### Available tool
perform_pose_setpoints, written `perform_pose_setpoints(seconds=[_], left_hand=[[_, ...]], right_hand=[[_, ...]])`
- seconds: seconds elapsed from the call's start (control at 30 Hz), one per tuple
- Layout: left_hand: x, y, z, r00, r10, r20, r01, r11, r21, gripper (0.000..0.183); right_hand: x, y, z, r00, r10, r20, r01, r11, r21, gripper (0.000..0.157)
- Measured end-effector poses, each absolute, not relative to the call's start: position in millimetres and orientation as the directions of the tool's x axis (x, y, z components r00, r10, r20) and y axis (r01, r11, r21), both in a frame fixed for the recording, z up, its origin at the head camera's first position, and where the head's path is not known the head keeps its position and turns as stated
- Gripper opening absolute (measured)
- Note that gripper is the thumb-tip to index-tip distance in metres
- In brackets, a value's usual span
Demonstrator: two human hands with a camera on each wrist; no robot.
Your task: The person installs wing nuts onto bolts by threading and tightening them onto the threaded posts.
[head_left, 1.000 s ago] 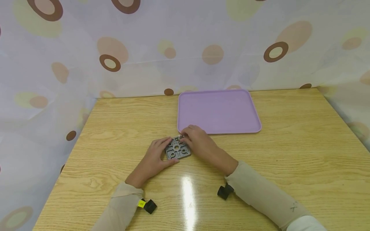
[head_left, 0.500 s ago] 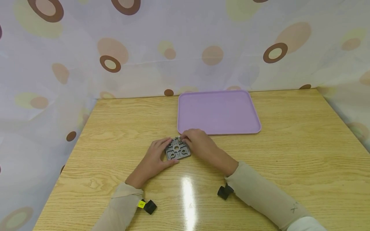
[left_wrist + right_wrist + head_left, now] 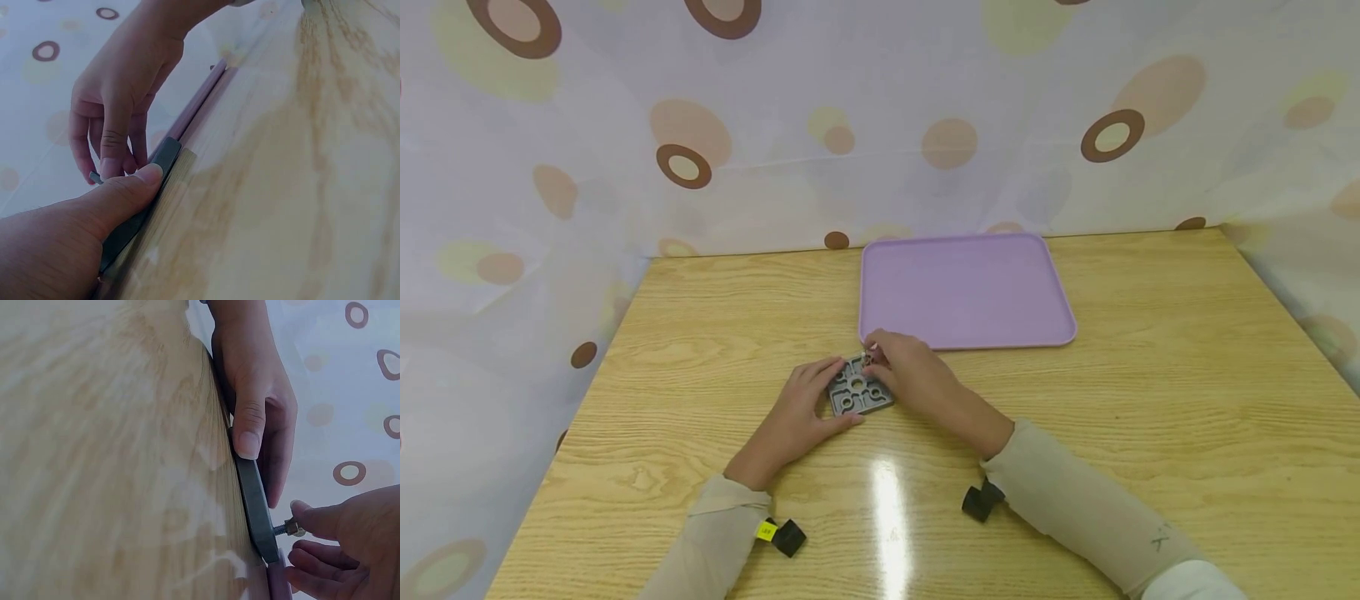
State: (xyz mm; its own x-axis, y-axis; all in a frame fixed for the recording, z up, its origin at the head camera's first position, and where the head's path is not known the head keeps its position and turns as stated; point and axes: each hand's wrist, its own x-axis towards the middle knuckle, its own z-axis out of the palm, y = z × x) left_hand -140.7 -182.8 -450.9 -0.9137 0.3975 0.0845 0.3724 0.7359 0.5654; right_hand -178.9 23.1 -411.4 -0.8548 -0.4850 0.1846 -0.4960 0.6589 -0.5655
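Note:
A square grey metal plate [image 3: 861, 397] with round holes and raised ribs lies on the table. My left hand [image 3: 797, 417] grips its left side, thumb along the near edge and fingers at the far left corner. At the far right corner, my right hand [image 3: 919, 377] pinches a small bolt. In the right wrist view, the threaded shank [image 3: 280, 530] stands out from the plate's face, and a brass-coloured nut [image 3: 292, 527] sits at my fingertips. The left wrist view shows my left thumb [image 3: 125, 197] pressed on the plate's edge, the bolt mostly hidden behind fingers.
A purple tray [image 3: 966, 292] lies just beyond the plate, its near edge close to my right hand. The wooden table [image 3: 1150, 358] reaches back to a dotted cloth [image 3: 895, 100] hanging behind. Small black cameras [image 3: 789, 538] are strapped to both sleeves.
My right fingers shift slightly at the plate's far right corner, lowering, then rising and re-gripping around the bolt. The left hand and the plate stay in place.

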Motion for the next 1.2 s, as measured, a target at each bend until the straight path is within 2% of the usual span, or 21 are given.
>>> perform_pose_setpoints(seconds=[0.17, 0.33, 0.67, 1.2], left_hand=[[-140.2, -182.8, -450.7, -0.91, 0.401, 0.108, 0.389, 0.73, 0.563, 0.083], [-140.3, -182.3, -450.4, -0.912, 0.399, 0.097, 0.381, 0.733, 0.564, 0.083], [-141.8, -182.4, -453.2, -0.911, 0.4, 0.098, 0.381, 0.727, 0.572, 0.085], [-141.6, -183.3, -453.8, -0.911, 0.399, 0.102, 0.382, 0.727, 0.571, 0.084]], right_hand=[[-179.7, 22.9, -411.3, -0.828, -0.522, 0.204, -0.539, 0.643, -0.543, 0.03], [-179.4, 23.2, -411.4, -0.837, -0.507, 0.207, -0.53, 0.656, -0.537, 0.029], [-178.8, 25.5, -410.3, -0.85, -0.47, 0.239, -0.52, 0.673, -0.527, 0.011], [-177.3, 24.9, -410.4, -0.837, -0.483, 0.256, -0.54, 0.66, -0.522, 0.007]])
